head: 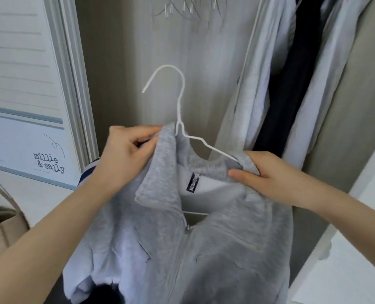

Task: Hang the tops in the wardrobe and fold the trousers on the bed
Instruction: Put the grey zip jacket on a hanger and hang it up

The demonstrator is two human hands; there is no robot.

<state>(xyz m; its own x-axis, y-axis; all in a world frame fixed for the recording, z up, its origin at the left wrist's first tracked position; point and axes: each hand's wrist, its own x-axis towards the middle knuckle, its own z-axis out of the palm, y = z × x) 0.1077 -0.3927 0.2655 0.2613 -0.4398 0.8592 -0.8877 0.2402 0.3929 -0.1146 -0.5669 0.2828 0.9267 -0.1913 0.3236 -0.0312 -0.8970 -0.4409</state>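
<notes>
Both hands — left hand [127, 154], right hand [267, 174] — grip grey top [215, 249] on white hanger [180, 102].

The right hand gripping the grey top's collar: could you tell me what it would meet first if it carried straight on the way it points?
Probably the left hand, which pinches the grey top's opposite collar; the right hand points leftward. Depth is unclear.
</notes>
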